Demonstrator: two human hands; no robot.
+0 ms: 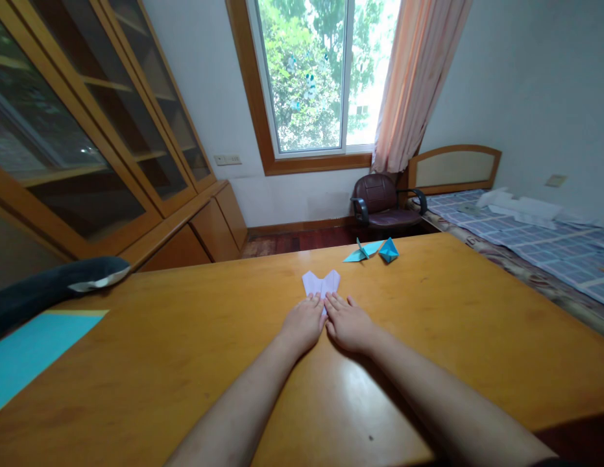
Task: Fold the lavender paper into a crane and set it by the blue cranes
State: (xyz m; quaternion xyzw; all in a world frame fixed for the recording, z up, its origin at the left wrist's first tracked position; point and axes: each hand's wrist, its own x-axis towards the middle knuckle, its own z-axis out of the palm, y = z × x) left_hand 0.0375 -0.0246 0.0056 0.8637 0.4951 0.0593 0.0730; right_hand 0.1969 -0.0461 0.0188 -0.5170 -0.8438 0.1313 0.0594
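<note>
A pale lilac sheet of folded paper (321, 283) lies on the wooden table (209, 363), its two pointed upper corners spread away from me. My left hand (305, 320) rests flat on its lower left part, fingers stretched out. Beside it, my right hand (348, 322) presses on the lower right part with its fingers extended. The two hands nearly meet and hide the paper's near end. Beyond them, toward the far edge, sit a blue origami crane (362, 251) and a small blue folded paper piece (388, 250).
Blue paper sheets (43, 347) lie at the table's left, near a dark plush toy (53, 285). A glass-fronted cabinet (156, 201) stands along the left wall. Past the table are an office chair (379, 201) and, at right, a bed (540, 240).
</note>
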